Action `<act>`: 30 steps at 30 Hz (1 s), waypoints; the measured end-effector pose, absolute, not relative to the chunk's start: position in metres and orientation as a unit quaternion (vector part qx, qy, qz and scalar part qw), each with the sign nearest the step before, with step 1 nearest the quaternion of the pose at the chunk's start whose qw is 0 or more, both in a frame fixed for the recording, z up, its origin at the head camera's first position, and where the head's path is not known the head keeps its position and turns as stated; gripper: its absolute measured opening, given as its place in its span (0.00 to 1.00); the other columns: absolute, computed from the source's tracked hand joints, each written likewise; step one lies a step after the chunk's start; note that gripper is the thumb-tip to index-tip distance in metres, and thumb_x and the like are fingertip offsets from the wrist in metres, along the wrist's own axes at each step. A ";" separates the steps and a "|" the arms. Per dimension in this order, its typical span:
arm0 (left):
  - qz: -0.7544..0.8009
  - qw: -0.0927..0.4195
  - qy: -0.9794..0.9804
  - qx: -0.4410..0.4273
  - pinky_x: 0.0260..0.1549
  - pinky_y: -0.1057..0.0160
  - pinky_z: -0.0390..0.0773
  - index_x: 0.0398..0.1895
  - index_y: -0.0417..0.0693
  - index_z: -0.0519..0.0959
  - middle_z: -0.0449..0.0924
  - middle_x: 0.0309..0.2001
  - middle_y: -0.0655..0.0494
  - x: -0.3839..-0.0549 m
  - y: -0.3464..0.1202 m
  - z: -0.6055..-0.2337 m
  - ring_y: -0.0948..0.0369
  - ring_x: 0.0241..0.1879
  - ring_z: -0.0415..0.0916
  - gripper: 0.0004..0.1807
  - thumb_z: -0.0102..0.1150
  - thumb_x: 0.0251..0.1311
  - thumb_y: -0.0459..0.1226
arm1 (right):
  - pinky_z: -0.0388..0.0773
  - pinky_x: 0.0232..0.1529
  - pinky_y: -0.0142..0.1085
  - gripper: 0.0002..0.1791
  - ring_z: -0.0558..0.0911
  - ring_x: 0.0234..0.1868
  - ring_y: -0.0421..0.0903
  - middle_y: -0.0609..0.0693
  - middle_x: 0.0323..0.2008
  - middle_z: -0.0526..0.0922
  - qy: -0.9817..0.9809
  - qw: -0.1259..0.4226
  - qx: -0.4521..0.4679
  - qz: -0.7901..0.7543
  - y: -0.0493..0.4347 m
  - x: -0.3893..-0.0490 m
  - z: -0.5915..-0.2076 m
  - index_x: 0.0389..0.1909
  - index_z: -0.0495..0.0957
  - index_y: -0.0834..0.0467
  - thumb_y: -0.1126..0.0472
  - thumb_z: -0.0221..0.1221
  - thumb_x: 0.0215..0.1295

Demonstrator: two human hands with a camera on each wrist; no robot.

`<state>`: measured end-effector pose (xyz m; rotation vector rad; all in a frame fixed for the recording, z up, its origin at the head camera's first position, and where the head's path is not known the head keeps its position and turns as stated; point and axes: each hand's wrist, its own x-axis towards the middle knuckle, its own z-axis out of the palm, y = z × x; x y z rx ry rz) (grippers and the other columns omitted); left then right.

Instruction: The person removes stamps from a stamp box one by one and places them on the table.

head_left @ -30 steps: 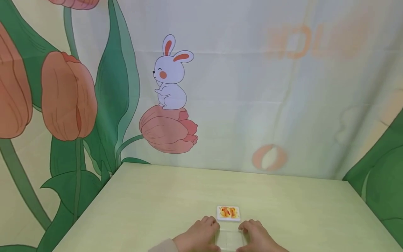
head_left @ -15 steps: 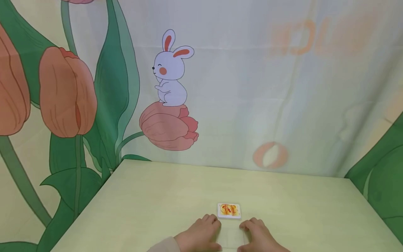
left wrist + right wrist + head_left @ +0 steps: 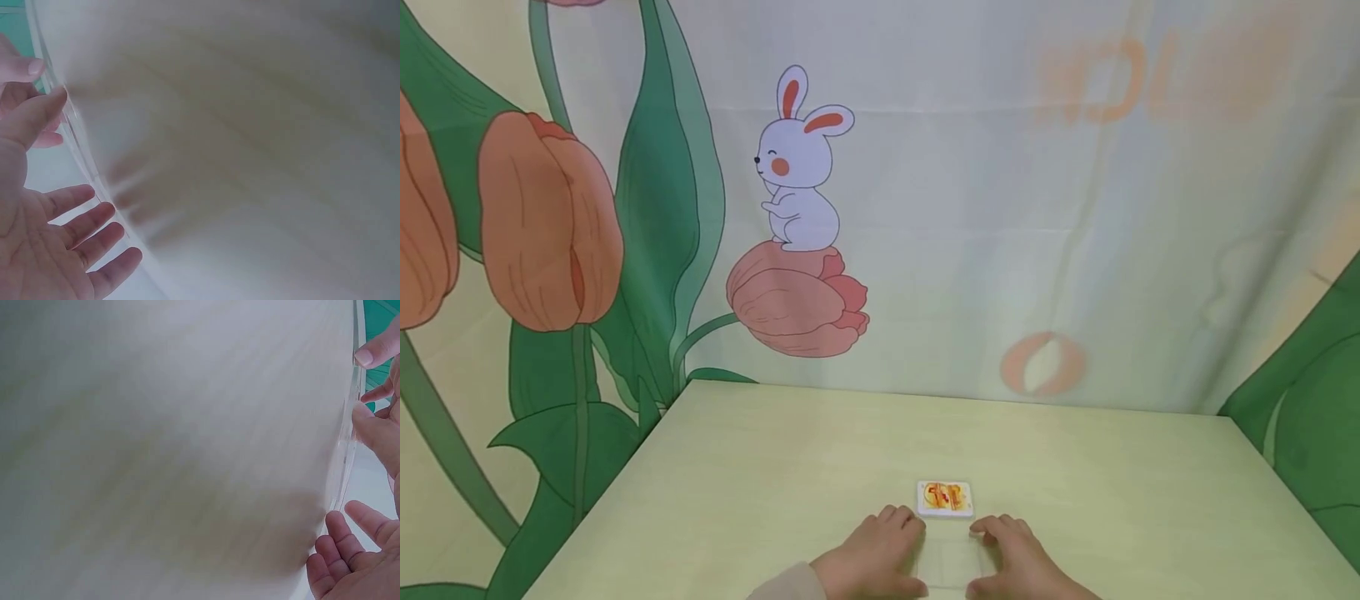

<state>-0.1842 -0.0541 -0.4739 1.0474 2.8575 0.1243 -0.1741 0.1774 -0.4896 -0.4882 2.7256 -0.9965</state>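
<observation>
Low in the head view, a flat see-through plastic case [image 3: 951, 565] lies on the pale table between the two hands. My left hand [image 3: 874, 552] stays at its left side and my right hand [image 3: 1021, 560] at its right side, thumbs at the near corners. In the left wrist view, the fingers [image 3: 94, 224] are spread, fingertips right at a clear edge. The right wrist view has the right fingers [image 3: 340, 532] spread loosely along the tabletop. Just beyond the case sits a small white rectangular card [image 3: 944, 498] with an orange and yellow food picture.
The pale yellow-green table [image 3: 760, 467] reaches back to a hanging cloth [image 3: 955, 208] printed with tulips and a white rabbit [image 3: 801, 192]. A beige sleeve [image 3: 790, 583] covers the left forearm.
The whole head view has shifted slightly. Both hands keep about the same place beside the clear case, and the printed card has not moved on the table.
</observation>
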 end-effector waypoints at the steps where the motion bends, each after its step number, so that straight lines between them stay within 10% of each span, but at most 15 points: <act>1: 0.040 0.047 0.937 0.343 0.40 0.62 0.72 0.49 0.50 0.69 0.70 0.48 0.58 -0.184 -0.055 -0.473 0.62 0.47 0.66 0.34 0.60 0.45 0.61 | 0.69 0.47 0.47 0.39 0.67 0.45 0.47 0.49 0.42 0.73 0.920 0.101 -0.164 -0.343 0.177 -0.174 -0.489 0.51 0.71 0.57 0.48 0.73 0.36; 30: 0.107 -0.001 0.953 0.284 0.48 0.55 0.71 0.60 0.50 0.65 0.68 0.54 0.52 -0.222 -0.058 -0.456 0.56 0.54 0.65 0.37 0.59 0.49 0.58 | 0.70 0.41 0.39 0.26 0.72 0.42 0.47 0.50 0.37 0.76 0.928 -0.041 -0.142 -0.342 0.169 -0.203 -0.475 0.45 0.76 0.57 0.57 0.71 0.42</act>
